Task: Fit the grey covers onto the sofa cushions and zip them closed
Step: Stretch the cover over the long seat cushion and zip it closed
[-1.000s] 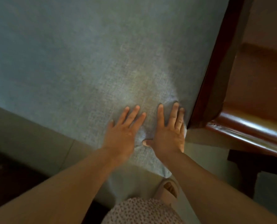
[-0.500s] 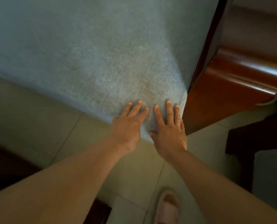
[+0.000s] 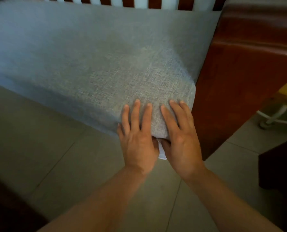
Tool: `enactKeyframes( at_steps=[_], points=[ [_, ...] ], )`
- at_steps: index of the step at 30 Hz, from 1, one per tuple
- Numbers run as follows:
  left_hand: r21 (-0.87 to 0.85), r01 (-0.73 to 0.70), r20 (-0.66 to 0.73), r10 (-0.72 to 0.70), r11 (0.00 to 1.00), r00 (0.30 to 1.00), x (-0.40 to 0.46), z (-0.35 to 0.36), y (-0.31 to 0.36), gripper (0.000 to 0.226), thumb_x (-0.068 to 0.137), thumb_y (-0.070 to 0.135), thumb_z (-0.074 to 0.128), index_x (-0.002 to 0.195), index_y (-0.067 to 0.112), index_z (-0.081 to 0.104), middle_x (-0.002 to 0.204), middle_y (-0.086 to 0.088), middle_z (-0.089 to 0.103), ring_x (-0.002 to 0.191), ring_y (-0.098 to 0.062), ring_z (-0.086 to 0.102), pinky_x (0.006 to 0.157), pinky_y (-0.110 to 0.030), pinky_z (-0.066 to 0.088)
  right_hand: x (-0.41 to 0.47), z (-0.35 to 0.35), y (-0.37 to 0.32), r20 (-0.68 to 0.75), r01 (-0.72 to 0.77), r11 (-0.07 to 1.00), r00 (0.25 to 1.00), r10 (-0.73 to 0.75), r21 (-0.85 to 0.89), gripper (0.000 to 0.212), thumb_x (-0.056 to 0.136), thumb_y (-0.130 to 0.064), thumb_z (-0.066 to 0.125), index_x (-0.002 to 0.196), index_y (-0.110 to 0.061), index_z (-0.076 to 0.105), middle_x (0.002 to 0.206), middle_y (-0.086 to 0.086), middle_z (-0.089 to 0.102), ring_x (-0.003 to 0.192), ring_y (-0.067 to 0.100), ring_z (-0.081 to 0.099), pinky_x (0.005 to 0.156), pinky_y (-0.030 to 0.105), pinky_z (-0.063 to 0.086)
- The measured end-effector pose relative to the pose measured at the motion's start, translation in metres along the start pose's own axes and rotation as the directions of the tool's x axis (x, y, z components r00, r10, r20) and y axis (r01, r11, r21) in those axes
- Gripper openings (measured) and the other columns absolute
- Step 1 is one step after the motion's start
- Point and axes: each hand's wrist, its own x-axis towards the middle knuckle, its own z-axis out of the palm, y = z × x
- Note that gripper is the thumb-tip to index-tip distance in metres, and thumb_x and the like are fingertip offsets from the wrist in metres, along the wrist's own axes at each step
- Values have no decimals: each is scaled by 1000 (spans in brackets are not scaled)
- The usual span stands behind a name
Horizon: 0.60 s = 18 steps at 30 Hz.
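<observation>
Home living room: wooden sofa frame (image 3: 236, 67), tiled floor (image 3: 59, 158)

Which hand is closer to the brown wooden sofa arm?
The right hand. It rests on the grey cover at the cushion's corner, next to the wooden armrest, while the left hand lies on the side away from the wood.
</observation>
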Motion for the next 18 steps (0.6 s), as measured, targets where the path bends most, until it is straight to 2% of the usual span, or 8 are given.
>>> enactKeyframes(
  at_steps=[2,5,8,11,15,18],
  points=[
    [-60,-18,-134,10,998,991,-8,14,3,68,76,15,55,141,21,32,151,-11,30,142,-33,14,111,-48,24,-5,2,6,-35,18,998,999,-16,60,77,74,-7,77,141,-4,40,151,13,30,145,27,15,119,32,15],
    [-159,-25,-283,-21,987,959,-16,36,7,66,78,10,56,139,21,32,151,-10,28,142,-33,14,114,-42,19,-15,8,13,-118,14,990,993,3,140,79,77,-8,74,144,-3,33,153,12,26,145,23,16,118,26,15],
    [-213,-59,-362,-23,975,932,-18,50,6,66,78,11,46,140,23,29,152,-9,22,143,-33,11,115,-41,15,-28,15,19,-135,-96,977,983,123,191,93,75,-21,77,148,-5,22,152,9,22,140,21,26,111,28,32],
    [-203,-123,-378,38,971,925,-20,55,-2,76,71,2,45,142,23,27,154,-9,21,144,-31,9,116,-41,13,-43,22,27,-17,-251,959,967,255,135,86,77,-35,75,144,-12,26,141,3,31,124,18,44,93,30,47],
    [-211,-196,-356,112,958,928,-37,53,-15,83,74,-2,61,143,26,25,154,-2,15,142,-28,14,114,-42,21,-62,32,28,71,-323,945,943,327,-53,59,85,-47,61,131,-17,38,123,-1,45,106,17,54,80,29,47],
    [-288,-174,-275,93,942,957,-60,55,-27,75,78,1,65,139,27,32,151,-3,20,137,-21,29,107,-36,33,-64,33,22,55,-353,928,931,361,-117,50,88,-52,55,121,-16,46,117,2,52,99,20,57,75,32,46]
  ],
)
